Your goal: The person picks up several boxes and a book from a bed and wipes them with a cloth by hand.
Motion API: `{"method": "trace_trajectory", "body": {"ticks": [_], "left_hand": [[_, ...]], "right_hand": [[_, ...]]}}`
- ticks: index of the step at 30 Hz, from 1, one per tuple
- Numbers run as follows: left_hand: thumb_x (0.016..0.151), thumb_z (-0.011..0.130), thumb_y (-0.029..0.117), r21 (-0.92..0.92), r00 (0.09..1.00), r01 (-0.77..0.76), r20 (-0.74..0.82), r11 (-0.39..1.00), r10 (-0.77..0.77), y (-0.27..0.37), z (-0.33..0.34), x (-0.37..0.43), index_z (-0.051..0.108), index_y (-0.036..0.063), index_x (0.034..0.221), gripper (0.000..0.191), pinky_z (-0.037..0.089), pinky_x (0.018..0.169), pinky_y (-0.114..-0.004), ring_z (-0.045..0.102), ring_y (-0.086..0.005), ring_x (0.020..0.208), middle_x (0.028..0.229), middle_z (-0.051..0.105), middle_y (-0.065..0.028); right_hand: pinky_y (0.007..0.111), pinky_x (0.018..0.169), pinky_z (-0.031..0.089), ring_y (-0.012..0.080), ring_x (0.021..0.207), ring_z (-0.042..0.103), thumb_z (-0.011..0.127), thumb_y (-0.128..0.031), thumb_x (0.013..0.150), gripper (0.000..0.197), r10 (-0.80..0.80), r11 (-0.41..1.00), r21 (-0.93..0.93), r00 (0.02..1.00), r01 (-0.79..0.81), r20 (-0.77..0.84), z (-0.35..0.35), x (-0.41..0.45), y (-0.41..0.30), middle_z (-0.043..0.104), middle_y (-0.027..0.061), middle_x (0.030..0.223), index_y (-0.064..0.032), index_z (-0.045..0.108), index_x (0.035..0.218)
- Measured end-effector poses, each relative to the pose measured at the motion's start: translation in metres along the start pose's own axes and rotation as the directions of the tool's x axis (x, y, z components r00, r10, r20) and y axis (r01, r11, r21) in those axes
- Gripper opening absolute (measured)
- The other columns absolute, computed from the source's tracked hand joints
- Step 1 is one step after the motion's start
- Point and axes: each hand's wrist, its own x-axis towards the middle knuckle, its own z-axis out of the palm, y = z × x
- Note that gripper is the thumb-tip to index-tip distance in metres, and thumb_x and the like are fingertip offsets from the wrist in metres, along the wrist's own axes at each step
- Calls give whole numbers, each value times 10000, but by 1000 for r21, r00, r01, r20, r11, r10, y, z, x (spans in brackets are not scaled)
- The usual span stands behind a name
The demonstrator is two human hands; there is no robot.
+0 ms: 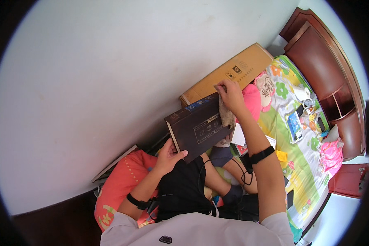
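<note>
A thick dark hardcover book (192,135) with a blue patch on its spine is held up, tilted, above my crossed legs. My left hand (170,156) grips its near lower corner, thumb on the cover and fingers beneath. At the far end, my right hand (230,95) pinches a grey-beige cloth (226,115) that hangs over the book's edge and touches the cover. Whether the fingers behind the cloth also touch the book cannot be seen. A black band is strapped round each forearm.
A long cardboard box (212,77) lies by the wall beyond the book. Pink cushions, papers, a phone (290,199), a toilet roll (302,93) and a pink bag (331,156) lie on the patterned bed sheet (283,123). A red pillow (123,178) sits at left; black cables hang near my legs.
</note>
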Motion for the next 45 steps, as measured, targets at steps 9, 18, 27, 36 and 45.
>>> {"method": "trace_trajectory", "body": {"ticks": [9,18,27,36,45], "left_hand": [[691,560,22,46,994,-108,1,993,108,20,3,5,318,13,1098,474,381,762,-253,450,-124,893,989,455,-58],[597,561,32,878,880,-338,167,339,446,44,0,20,405,67,1087,516,377,774,-324,441,-257,913,1018,440,-130],[513,628,46,841,793,-521,414,145,448,38,8,18,394,14,1074,609,392,771,-322,451,-253,932,989,473,-113],[564,639,107,854,817,-462,304,240,489,30,5,25,259,-39,1157,719,403,754,-306,447,-298,937,1144,325,-210],[513,665,78,764,714,-569,275,305,644,16,3,27,376,-4,1093,653,397,781,-321,421,-287,988,1138,335,-195]], "right_hand": [[307,679,372,249,781,456,521,18,641,102,-352,912,227,936,341,9,-17,-12,-71,524,77,753,-32,510,729],[257,680,383,190,763,485,526,11,670,141,100,828,555,995,-79,-8,-47,-34,-58,535,66,796,-22,532,807],[302,665,391,250,788,490,548,-87,688,224,-44,938,345,982,-22,183,-17,-68,-100,522,120,804,-13,487,891],[332,718,375,295,874,440,516,-85,706,176,-225,903,420,933,91,281,-15,-96,-98,447,143,937,13,479,848],[331,676,374,256,812,451,556,-117,655,129,-188,980,124,916,153,354,-3,-61,-58,475,83,883,-60,544,770]]}}
